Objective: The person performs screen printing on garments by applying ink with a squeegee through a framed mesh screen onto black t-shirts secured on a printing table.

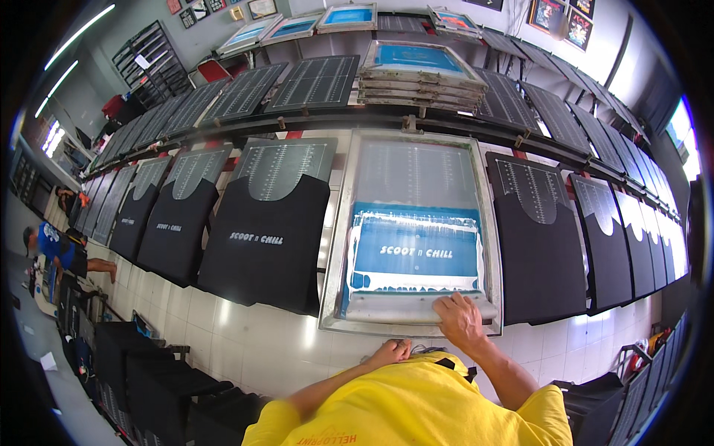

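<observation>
My right hand (460, 321) is closed over the right part of a squeegee (394, 306), a long pale bar lying across the near end of a screen printing frame (334, 245). The frame's mesh (413, 241) is blue, with white lettering in its middle. White ink (357, 253) borders the blue area, thickest along the near and far sides. Through the clear far part of the mesh a gridded board shows dimly. My left hand (394, 349) is curled shut before my waist, near the frame's front edge and apart from it; I see nothing in it.
Black T-shirts lie on gridded boards to the left (260, 245) and right (537, 253); the left ones bear white lettering. Behind a dark rail, several screen frames (420, 78) are stacked. A person in blue (56, 249) is at the far left. Black shirts (149, 364) hang behind me.
</observation>
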`<state>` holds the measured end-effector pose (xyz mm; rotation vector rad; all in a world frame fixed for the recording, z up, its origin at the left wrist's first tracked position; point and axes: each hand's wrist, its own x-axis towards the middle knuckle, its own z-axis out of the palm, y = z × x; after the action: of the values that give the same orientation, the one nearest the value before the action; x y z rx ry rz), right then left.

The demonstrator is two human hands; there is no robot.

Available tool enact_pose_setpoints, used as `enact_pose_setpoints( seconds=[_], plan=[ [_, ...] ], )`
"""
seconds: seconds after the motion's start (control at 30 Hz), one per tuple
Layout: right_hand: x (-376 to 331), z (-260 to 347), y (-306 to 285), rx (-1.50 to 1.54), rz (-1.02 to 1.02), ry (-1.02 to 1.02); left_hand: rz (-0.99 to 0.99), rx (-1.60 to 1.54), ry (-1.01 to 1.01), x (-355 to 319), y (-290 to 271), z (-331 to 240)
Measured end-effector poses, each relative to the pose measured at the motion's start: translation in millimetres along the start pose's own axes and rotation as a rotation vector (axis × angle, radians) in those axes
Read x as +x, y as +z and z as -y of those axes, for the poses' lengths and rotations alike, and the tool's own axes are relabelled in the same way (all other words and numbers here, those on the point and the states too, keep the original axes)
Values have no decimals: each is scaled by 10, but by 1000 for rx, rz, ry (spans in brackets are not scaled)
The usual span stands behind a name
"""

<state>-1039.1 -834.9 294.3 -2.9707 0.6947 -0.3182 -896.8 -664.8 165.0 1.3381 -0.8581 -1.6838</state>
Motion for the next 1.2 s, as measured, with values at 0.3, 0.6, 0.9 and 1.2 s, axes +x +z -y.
enact_pose_setpoints(
  seconds=[0.3,0.6,0.9,1.2],
  plan=[
    [1013,-826,330,-4,-30,81,14,-40,-1,-4,-1,-34],
    [1403,-1028,210,22,34,142,13,-80,-2,-31,9,-105],
    [166,-189,280,-65,30,25,33,-15,61,49,-35,93],
    [-435,223,421,-27,110,88,-9,-141,-96,-89,48,-291]
  ],
)
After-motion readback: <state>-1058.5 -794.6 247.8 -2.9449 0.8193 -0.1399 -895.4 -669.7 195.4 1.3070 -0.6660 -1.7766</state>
